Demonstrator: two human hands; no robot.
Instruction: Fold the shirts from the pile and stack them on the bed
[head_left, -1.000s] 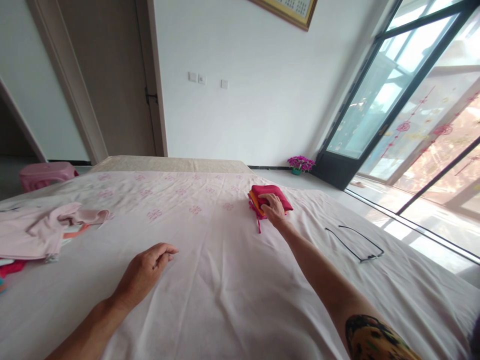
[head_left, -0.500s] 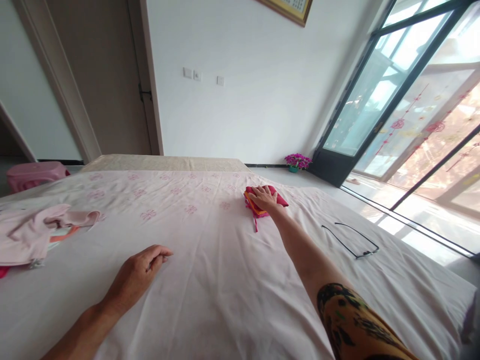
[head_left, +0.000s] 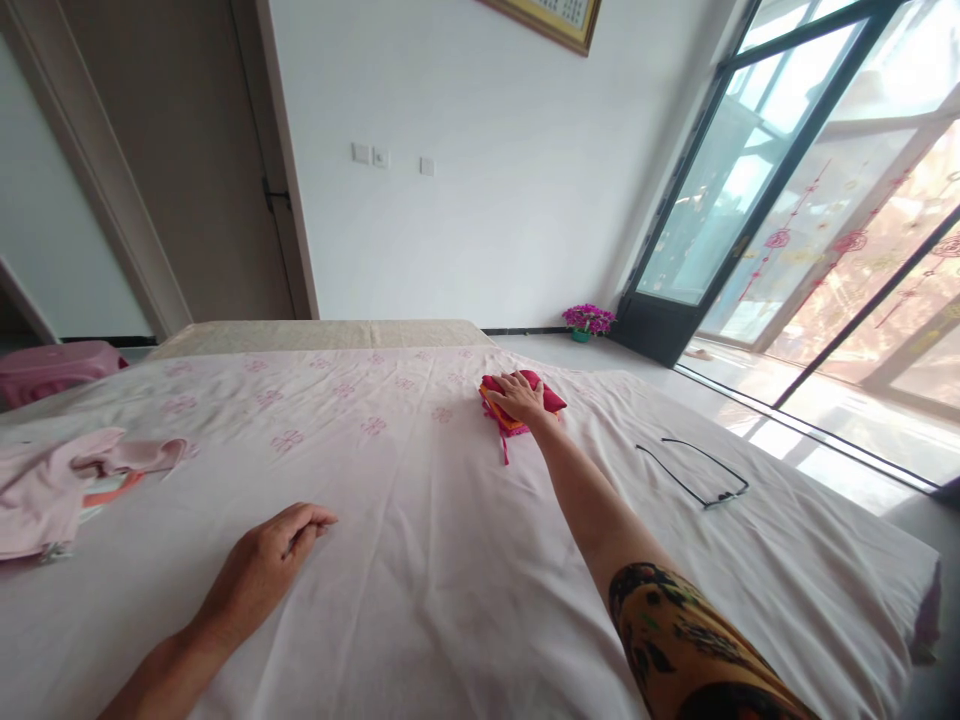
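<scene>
My right hand (head_left: 517,396) reaches far across the bed and lies flat, fingers spread, on top of a small folded stack of red, orange and pink cloth (head_left: 547,397). A pink string from the stack trails toward me. My left hand (head_left: 266,565) rests on the pale pink sheet (head_left: 420,540) near me, fingers loosely curled, holding nothing.
A heap of pink clothes (head_left: 52,485) lies at the left edge of the bed. A black wire hanger (head_left: 694,472) lies on the sheet to the right. Beyond are a pink stool (head_left: 45,368), a door, a flower pot (head_left: 587,320) and big glass doors.
My right hand slid from the near edge of the folded stack to lie flat on top of it. The view has swung a little to the right. My left hand stays put.
</scene>
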